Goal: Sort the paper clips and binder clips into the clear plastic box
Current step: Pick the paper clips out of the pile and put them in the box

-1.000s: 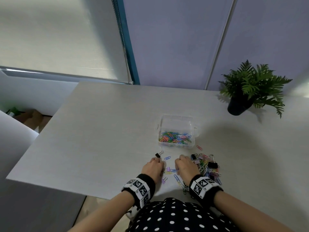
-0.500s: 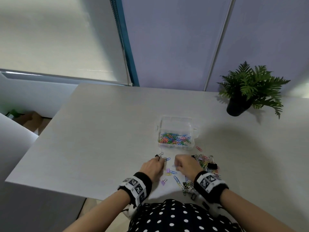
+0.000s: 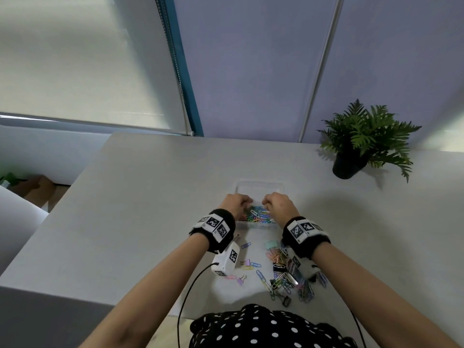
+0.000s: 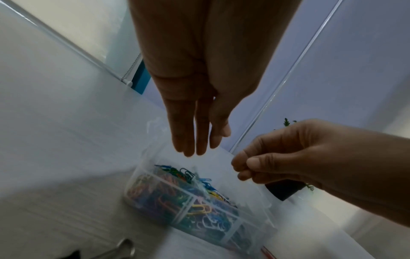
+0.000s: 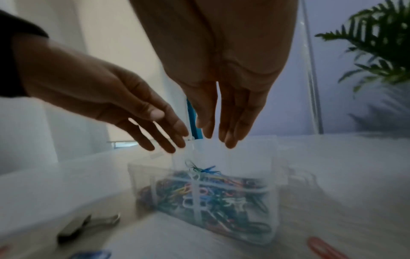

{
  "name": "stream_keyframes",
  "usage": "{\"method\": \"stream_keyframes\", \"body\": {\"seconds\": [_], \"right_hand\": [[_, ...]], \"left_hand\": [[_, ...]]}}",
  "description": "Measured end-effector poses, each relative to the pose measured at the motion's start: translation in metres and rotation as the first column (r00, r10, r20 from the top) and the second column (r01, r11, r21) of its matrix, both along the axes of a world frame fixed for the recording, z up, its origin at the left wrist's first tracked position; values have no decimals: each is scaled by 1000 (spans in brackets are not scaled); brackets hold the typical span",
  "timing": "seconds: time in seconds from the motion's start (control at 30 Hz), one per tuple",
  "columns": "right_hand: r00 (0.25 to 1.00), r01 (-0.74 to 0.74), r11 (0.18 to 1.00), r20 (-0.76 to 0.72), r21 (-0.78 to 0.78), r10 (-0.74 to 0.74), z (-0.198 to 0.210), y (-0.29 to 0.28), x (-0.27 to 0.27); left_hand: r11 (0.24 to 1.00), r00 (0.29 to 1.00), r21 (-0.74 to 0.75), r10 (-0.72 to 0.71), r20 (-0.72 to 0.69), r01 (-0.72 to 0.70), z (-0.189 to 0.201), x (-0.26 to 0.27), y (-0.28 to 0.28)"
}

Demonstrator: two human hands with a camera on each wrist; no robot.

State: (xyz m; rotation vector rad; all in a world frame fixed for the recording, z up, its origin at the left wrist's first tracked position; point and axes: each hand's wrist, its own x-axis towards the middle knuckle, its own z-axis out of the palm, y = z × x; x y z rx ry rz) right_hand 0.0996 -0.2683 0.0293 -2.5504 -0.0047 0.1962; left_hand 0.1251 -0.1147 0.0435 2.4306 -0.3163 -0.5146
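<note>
The clear plastic box point(image 3: 259, 183) sits mid-table, its near compartments full of coloured paper clips point(image 3: 256, 217). Both hands hover just above it. My left hand point(image 3: 238, 200) is at the box's left side, its fingers point(image 4: 193, 149) straight and holding nothing. My right hand point(image 3: 276, 202) is at the right side with fingers loosely curled, and I see nothing between thumb and fingers point(image 5: 230, 140). A few clips point(image 5: 199, 169) lie on top of the heap under the hands. Loose paper clips and binder clips point(image 3: 283, 272) lie on the table between the box and my body.
A potted fern point(image 3: 361, 141) stands at the back right of the grey table point(image 3: 150, 209). A mint binder clip point(image 3: 271, 244) and a black one point(image 3: 279, 268) lie in the loose pile. The table's front edge is close to my body.
Both hands have left the loose clips near the front edge and moved forward to above the box. The left hand's fingers are now straight.
</note>
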Motion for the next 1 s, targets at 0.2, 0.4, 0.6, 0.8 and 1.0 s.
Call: {"method": "stream_keyframes", "body": {"seconds": [0.2, 0.4, 0.6, 0.8, 1.0], "right_hand": [[890, -456, 887, -69, -78, 451, -20, 19, -43], [890, -452, 884, -124, -119, 439, -37, 39, -54], [877, -477, 852, -170, -214, 449, -36, 41, -49], [926, -332, 943, -187, 3, 326, -37, 27, -58], [914, -368, 921, -234, -126, 332, -42, 35, -84]], "left_hand": [[992, 986, -35, -113, 121, 118, -12, -44, 42], [934, 939, 152, -336, 73, 322, -48, -94, 44], [923, 930, 202, -353, 104, 328, -61, -95, 32], [957, 972, 193, -230, 54, 215, -62, -73, 57], [968, 962, 120, -234, 139, 218, -60, -70, 63]]}}
